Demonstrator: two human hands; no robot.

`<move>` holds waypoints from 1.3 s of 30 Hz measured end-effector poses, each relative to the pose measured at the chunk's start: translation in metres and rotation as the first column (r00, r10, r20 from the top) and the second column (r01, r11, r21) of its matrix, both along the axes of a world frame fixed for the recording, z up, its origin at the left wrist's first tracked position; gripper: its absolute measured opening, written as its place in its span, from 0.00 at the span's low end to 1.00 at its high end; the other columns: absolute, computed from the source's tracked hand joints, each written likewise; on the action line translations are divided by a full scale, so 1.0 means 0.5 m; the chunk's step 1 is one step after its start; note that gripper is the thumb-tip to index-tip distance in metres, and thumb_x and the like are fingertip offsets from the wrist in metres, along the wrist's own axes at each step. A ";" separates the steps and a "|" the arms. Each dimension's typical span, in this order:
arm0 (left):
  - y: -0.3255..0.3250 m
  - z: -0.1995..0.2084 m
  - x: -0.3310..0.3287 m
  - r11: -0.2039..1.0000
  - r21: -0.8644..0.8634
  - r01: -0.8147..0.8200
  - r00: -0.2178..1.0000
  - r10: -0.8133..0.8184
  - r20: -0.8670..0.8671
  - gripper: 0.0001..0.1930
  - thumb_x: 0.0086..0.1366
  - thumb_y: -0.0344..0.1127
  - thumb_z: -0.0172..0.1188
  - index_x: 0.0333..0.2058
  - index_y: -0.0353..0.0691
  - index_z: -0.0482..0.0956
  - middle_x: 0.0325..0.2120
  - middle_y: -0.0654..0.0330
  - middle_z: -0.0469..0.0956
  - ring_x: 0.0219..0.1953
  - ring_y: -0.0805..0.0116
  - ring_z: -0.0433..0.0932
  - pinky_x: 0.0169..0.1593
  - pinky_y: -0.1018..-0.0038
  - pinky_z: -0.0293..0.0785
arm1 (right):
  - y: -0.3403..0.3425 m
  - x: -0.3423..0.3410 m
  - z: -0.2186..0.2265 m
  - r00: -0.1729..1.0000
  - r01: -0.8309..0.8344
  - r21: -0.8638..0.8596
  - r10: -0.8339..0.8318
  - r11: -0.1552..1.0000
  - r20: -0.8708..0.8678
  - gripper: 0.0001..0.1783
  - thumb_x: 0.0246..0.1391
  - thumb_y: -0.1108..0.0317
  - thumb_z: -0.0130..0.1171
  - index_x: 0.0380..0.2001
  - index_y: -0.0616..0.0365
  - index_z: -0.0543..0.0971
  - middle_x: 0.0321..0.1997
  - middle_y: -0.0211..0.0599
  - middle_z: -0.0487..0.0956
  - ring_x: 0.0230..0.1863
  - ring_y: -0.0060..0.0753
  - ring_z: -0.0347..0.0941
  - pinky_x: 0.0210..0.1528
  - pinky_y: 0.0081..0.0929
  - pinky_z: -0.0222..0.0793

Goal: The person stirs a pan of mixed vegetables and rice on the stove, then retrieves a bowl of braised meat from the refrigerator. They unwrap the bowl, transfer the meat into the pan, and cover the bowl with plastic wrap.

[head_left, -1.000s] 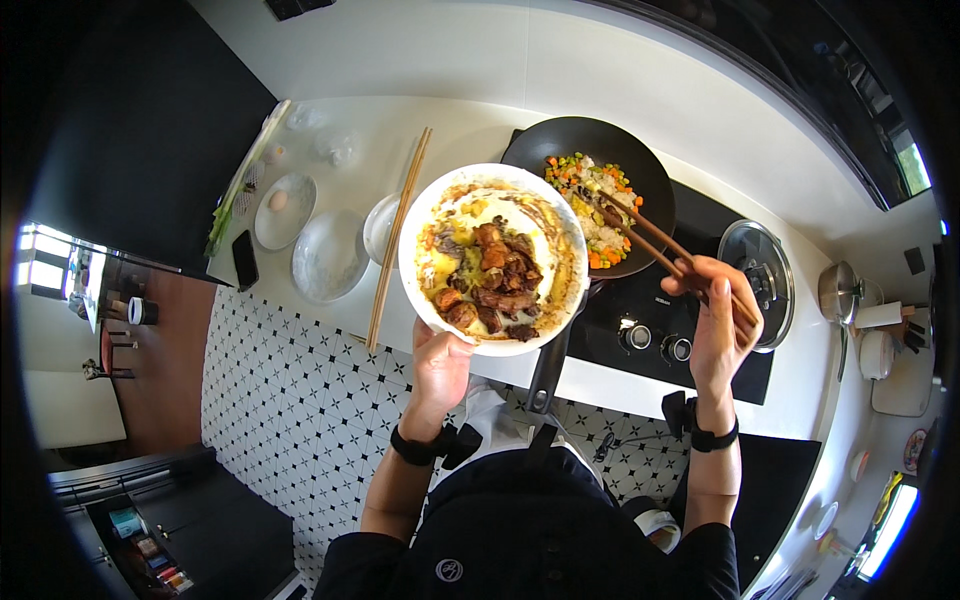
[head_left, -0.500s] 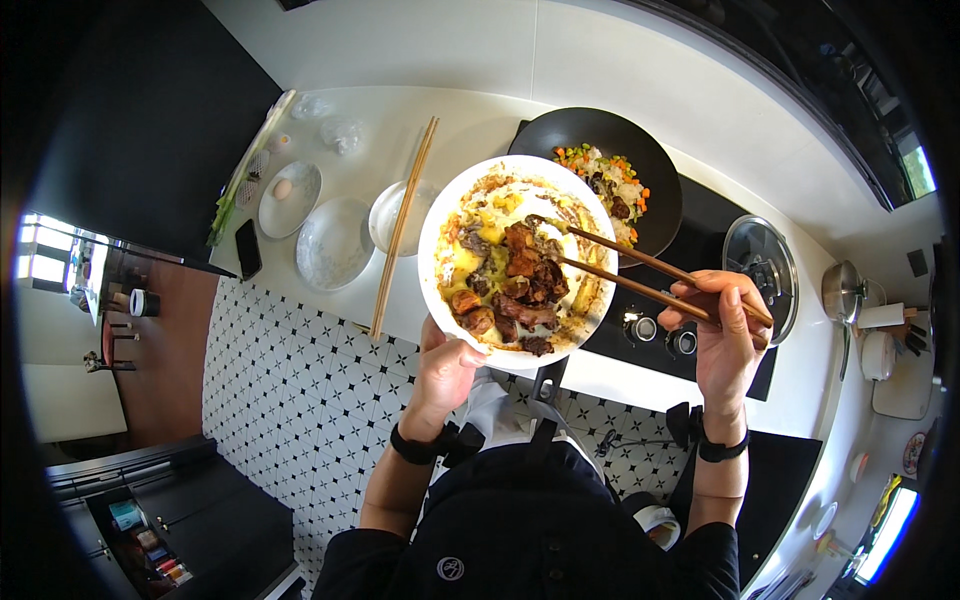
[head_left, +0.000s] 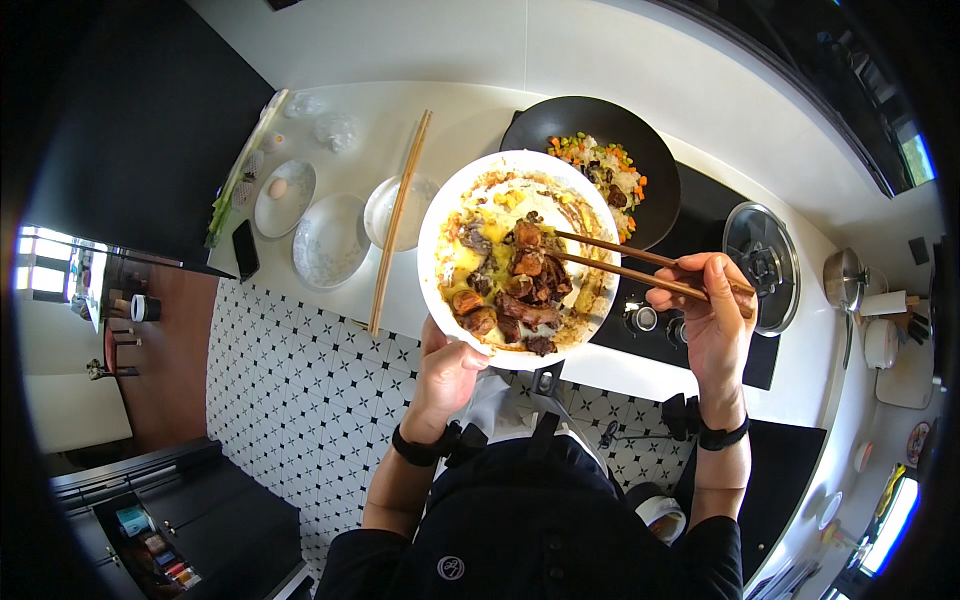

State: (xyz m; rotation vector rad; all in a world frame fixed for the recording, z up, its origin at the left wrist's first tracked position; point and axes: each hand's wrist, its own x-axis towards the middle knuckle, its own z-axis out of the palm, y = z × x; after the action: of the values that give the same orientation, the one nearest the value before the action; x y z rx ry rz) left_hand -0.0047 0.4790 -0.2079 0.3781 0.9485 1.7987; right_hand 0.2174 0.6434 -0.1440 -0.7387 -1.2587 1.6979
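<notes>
The left hand (head_left: 445, 378), nearer the meat, gripped the white bowl (head_left: 428, 272) around seven o'clock on its rim, thumb uppermost. The brown meat chunks (head_left: 528, 263) lay inside the bowl, toward nine to ten o'clock from the right hand (head_left: 720, 318). That hand's fingers were curled around the dark brown chopsticks (head_left: 630, 252), whose long axis pointed the same way. Their tips stood at the upper chunks; whether they pinched one could not be told. Farther off, toward one o'clock from the bowl, the black wok (head_left: 540, 118) held rice and vegetables (head_left: 627, 180).
</notes>
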 end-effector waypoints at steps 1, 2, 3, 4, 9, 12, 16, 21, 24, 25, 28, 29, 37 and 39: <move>0.001 0.004 0.003 1.000 -0.003 -0.017 1.000 0.017 0.011 0.39 0.36 0.23 0.50 0.56 0.27 0.65 0.49 0.52 0.75 0.52 0.61 0.75 0.57 0.69 0.70 | 0.004 0.005 -0.005 1.000 0.021 -0.024 -0.021 0.999 0.005 0.18 0.69 0.62 0.46 0.41 0.68 0.77 0.37 0.54 0.82 0.33 0.42 0.83 0.38 0.29 0.82; 0.002 0.007 0.007 0.999 -0.006 -0.034 0.999 0.034 0.021 0.38 0.36 0.23 0.50 0.54 0.26 0.66 0.46 0.52 0.77 0.49 0.62 0.77 0.55 0.71 0.72 | 0.006 0.011 -0.011 1.000 0.026 -0.037 -0.027 0.999 -0.016 0.18 0.69 0.63 0.45 0.41 0.68 0.77 0.37 0.54 0.82 0.32 0.41 0.83 0.38 0.29 0.82; 0.003 0.010 0.010 0.999 -0.008 -0.034 0.999 0.034 0.027 0.38 0.35 0.23 0.50 0.54 0.26 0.66 0.46 0.52 0.77 0.49 0.62 0.77 0.55 0.71 0.71 | 0.009 0.017 -0.016 0.999 0.023 -0.044 -0.025 0.999 -0.039 0.18 0.69 0.63 0.45 0.41 0.68 0.77 0.37 0.54 0.82 0.32 0.41 0.83 0.37 0.29 0.82; 0.004 0.012 0.013 0.999 -0.010 -0.034 0.999 0.034 0.033 0.38 0.35 0.23 0.50 0.54 0.26 0.66 0.46 0.52 0.77 0.50 0.61 0.77 0.56 0.70 0.71 | 0.012 0.022 -0.021 0.998 0.026 -0.052 -0.029 0.998 -0.054 0.17 0.69 0.63 0.45 0.41 0.68 0.77 0.37 0.54 0.82 0.32 0.41 0.83 0.37 0.29 0.82; 0.011 0.015 0.024 1.000 -0.004 -0.027 0.999 0.027 0.039 0.39 0.36 0.23 0.50 0.55 0.26 0.65 0.47 0.52 0.76 0.51 0.61 0.77 0.57 0.69 0.71 | 0.013 0.034 -0.031 0.996 0.047 -0.081 -0.053 0.996 -0.070 0.17 0.69 0.63 0.45 0.42 0.68 0.77 0.37 0.54 0.82 0.33 0.41 0.83 0.37 0.29 0.82; 0.012 0.012 0.027 0.999 0.007 -0.043 0.998 0.042 0.052 0.39 0.36 0.23 0.50 0.55 0.26 0.65 0.48 0.52 0.76 0.51 0.60 0.77 0.57 0.68 0.71 | 0.009 0.027 -0.030 0.998 0.045 -0.047 -0.046 0.998 -0.036 0.18 0.69 0.62 0.45 0.41 0.68 0.77 0.36 0.53 0.82 0.33 0.42 0.83 0.38 0.29 0.82; 0.008 0.009 0.025 0.999 -0.012 -0.045 0.998 0.045 0.048 0.38 0.37 0.23 0.50 0.55 0.27 0.65 0.49 0.51 0.76 0.53 0.60 0.76 0.58 0.67 0.71 | 0.012 0.014 -0.025 0.999 0.017 -0.072 -0.021 0.997 -0.047 0.18 0.69 0.61 0.45 0.41 0.68 0.76 0.36 0.52 0.82 0.34 0.41 0.83 0.38 0.28 0.81; 0.009 0.005 0.025 0.998 0.010 -0.056 0.996 0.056 0.068 0.37 0.37 0.24 0.50 0.55 0.27 0.66 0.49 0.52 0.75 0.53 0.61 0.75 0.59 0.66 0.70 | 0.012 0.024 -0.012 0.999 0.022 0.003 -0.022 1.000 -0.048 0.18 0.70 0.62 0.44 0.40 0.67 0.76 0.36 0.52 0.82 0.33 0.41 0.83 0.38 0.29 0.82; 0.011 0.003 0.025 0.996 0.012 -0.086 0.993 0.085 0.084 0.36 0.38 0.24 0.50 0.55 0.28 0.66 0.48 0.53 0.75 0.53 0.62 0.75 0.59 0.67 0.70 | 0.008 0.035 -0.004 0.997 0.036 0.051 -0.032 0.998 -0.074 0.17 0.69 0.63 0.44 0.40 0.67 0.76 0.36 0.52 0.82 0.32 0.40 0.83 0.37 0.30 0.82; 0.012 0.002 0.025 0.995 0.002 -0.097 0.991 0.097 0.096 0.36 0.39 0.24 0.50 0.55 0.28 0.66 0.48 0.53 0.75 0.52 0.62 0.75 0.59 0.67 0.69 | 0.006 0.038 -0.001 0.997 0.034 0.078 -0.028 0.996 -0.075 0.17 0.69 0.63 0.44 0.40 0.67 0.76 0.35 0.52 0.82 0.31 0.40 0.83 0.37 0.30 0.81; 0.011 0.003 0.024 0.995 0.004 -0.103 0.989 0.102 0.105 0.36 0.39 0.24 0.50 0.54 0.28 0.67 0.48 0.53 0.75 0.52 0.62 0.75 0.60 0.67 0.69 | 0.001 0.044 0.004 0.997 0.025 0.152 -0.013 0.988 -0.077 0.16 0.68 0.64 0.45 0.38 0.68 0.77 0.35 0.53 0.81 0.30 0.42 0.83 0.36 0.31 0.81; 0.010 0.003 0.023 0.995 0.015 -0.097 0.991 0.095 0.096 0.35 0.39 0.24 0.49 0.54 0.28 0.67 0.48 0.53 0.75 0.52 0.62 0.75 0.59 0.67 0.69 | -0.001 0.044 0.006 0.997 0.014 0.164 -0.001 0.986 -0.077 0.16 0.68 0.65 0.45 0.38 0.68 0.77 0.35 0.53 0.81 0.30 0.42 0.83 0.35 0.31 0.81; 0.011 0.011 0.018 0.999 0.013 -0.048 0.997 0.046 0.067 0.35 0.42 0.22 0.49 0.55 0.29 0.65 0.49 0.53 0.75 0.53 0.62 0.75 0.59 0.67 0.70 | -0.026 0.032 0.023 0.991 -0.112 0.249 0.127 0.962 -0.045 0.17 0.65 0.62 0.53 0.36 0.70 0.77 0.36 0.54 0.79 0.31 0.46 0.82 0.34 0.38 0.84; 0.011 0.012 0.019 0.999 0.007 -0.039 0.997 0.038 0.066 0.35 0.42 0.21 0.49 0.56 0.28 0.64 0.49 0.53 0.75 0.53 0.63 0.75 0.58 0.68 0.70 | -0.034 0.025 0.024 0.990 -0.133 0.245 0.142 0.960 -0.021 0.18 0.65 0.61 0.53 0.36 0.70 0.77 0.36 0.53 0.79 0.31 0.46 0.82 0.34 0.38 0.84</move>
State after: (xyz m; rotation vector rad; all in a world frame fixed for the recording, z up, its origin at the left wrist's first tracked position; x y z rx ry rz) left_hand 0.0048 0.4848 -0.2018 0.3055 0.9076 1.8396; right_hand 0.2297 0.6266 -0.1319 -0.4798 -1.4887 1.6202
